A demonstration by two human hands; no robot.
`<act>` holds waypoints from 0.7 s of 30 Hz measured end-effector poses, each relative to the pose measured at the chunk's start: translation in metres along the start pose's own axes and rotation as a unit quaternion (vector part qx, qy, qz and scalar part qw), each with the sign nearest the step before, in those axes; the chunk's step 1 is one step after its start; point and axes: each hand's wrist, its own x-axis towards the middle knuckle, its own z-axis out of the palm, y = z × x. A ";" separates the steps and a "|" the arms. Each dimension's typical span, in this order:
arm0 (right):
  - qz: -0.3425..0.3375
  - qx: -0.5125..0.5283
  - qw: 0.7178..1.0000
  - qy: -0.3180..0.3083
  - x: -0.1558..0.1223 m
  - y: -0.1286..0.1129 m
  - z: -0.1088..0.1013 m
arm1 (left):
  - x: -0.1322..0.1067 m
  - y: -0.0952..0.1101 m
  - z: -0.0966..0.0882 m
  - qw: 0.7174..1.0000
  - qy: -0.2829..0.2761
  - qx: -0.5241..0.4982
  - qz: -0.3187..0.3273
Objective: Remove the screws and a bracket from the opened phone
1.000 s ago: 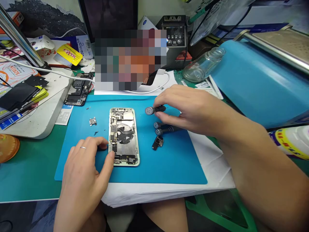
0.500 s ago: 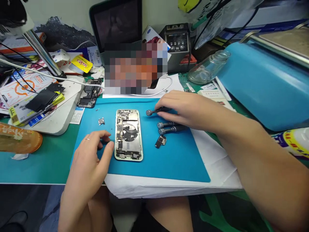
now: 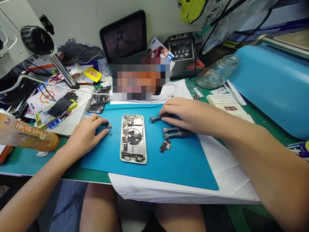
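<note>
My left hand is at the left of the blue mat, thumb and fingers apart around a small metal phone part. A gap shows at the thumb; whether a fingertip touches the part I cannot tell. My right hand grips a dark screwdriver with thumb and fingers, its round end cap pointing left. Two more screwdrivers lie just below that hand. Between the hands rests an opened phone, its inner boards showing. A small black-and-silver part lies right of the phone.
Another phone's insides lie behind the mat at left. An orange drink bottle leans in at left beside a white stand base. Farther back are a screen, a dark control box and a glass jar.
My left hand has moved from beside the phone up and left to the small metal part. My right hand keeps its hold on the screwdriver. The camera view has shifted.
</note>
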 end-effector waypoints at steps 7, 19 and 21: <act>0.029 0.019 0.999 -0.035 0.001 -0.003 -0.003 | 0.002 -0.016 0.016 0.997 0.052 -0.048 0.043; 0.004 -0.026 0.999 0.023 0.000 -0.004 -0.001 | 0.025 0.022 0.014 0.963 0.092 -0.243 0.068; -0.006 -0.039 0.998 0.057 0.001 -0.007 -0.003 | 0.023 0.025 0.014 0.953 0.118 -0.269 0.068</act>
